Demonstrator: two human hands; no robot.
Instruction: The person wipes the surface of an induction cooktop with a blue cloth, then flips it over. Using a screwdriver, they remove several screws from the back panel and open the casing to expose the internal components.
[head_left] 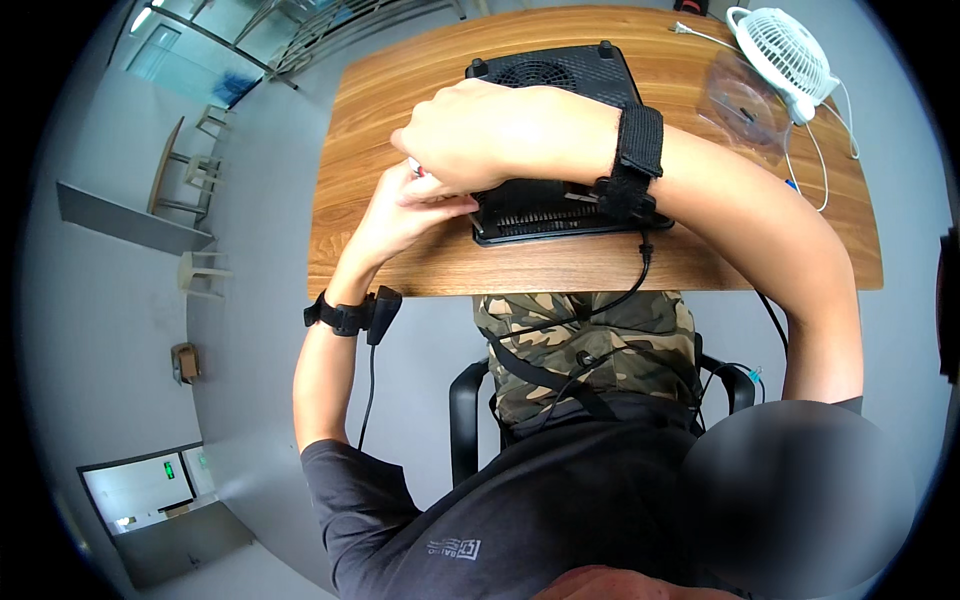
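Closely, the fingers [452, 208] of the left hand [395, 215] are gathered against those of the right hand [468, 135], which is bent over them. A small red-and-white thing [416, 168] is partly shown between the hands, but it cannot be told what it is, nor by which fingers it is gripped, if by any. The left fingertips are seen at the left edge of a flat black appliance [608, 78]; whether it is touched cannot be made out.

The appliance is laid on the wooden table [400, 110], near the edge closest to the person, with its round fan grille [538, 75] and vent slots [545, 219] facing up. Its middle is covered by the right hand and forearm. Black straps are worn on both wrists.

Farther out, at the table's far right corner, a small white fan [785, 50] is placed just beside a clear plastic container [722, 105]. Below the table edge, camouflage trousers [600, 330] are crossed by black cables, and pale stools [205, 272] can be seen off to the left.
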